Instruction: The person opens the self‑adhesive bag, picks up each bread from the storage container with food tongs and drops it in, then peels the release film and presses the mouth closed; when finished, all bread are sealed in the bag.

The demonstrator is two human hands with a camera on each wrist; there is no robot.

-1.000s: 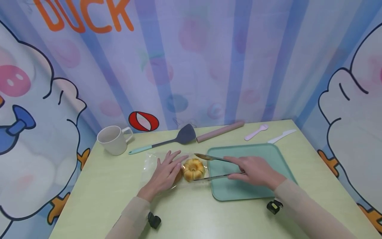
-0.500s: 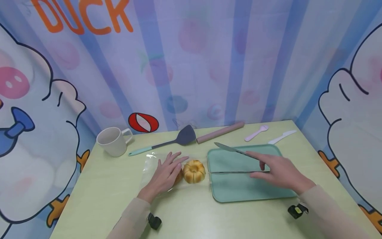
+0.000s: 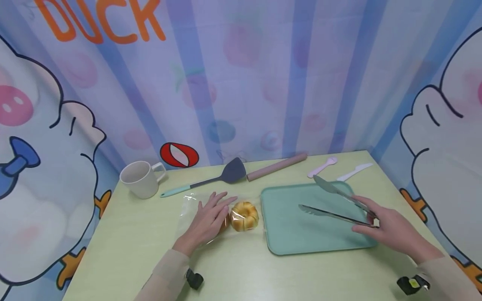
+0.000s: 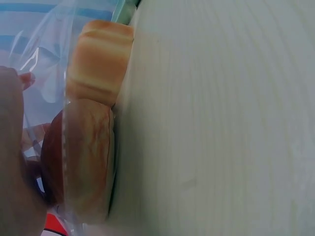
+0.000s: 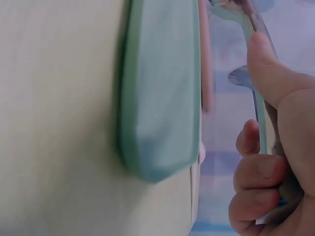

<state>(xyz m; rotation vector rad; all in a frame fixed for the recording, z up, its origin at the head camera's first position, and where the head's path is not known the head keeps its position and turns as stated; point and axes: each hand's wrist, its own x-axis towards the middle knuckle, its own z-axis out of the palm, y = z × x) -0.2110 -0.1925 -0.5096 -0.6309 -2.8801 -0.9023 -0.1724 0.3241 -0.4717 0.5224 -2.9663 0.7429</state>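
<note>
My left hand [image 3: 207, 219] lies with extended fingers on a clear plastic bag [image 3: 190, 209]. Inside the bag is a round golden bun [image 3: 244, 216] with a ridged, segmented top, just right of the fingers. A browner bun [image 3: 225, 223] beside it is mostly covered by that hand; the left wrist view shows this brown bun [image 4: 86, 157] near the hand, with the golden bun [image 4: 101, 61] beyond. My right hand [image 3: 391, 229] grips metal tongs [image 3: 326, 185] over the right part of the green tray [image 3: 290, 242]. The tongs' arms are spread, with nothing between them.
Behind the bag lie a spatula [image 3: 232, 171] and a pink rolling pin [image 3: 276, 167]. A white mug [image 3: 140, 182] stands at the back left. A small lilac spoon [image 3: 321, 167] and a white plastic knife [image 3: 354, 172] lie behind the tray.
My right hand has drawn the tongs rightward, away from the golden bun and across the tray. The left hand and the buns have stayed in place.
</note>
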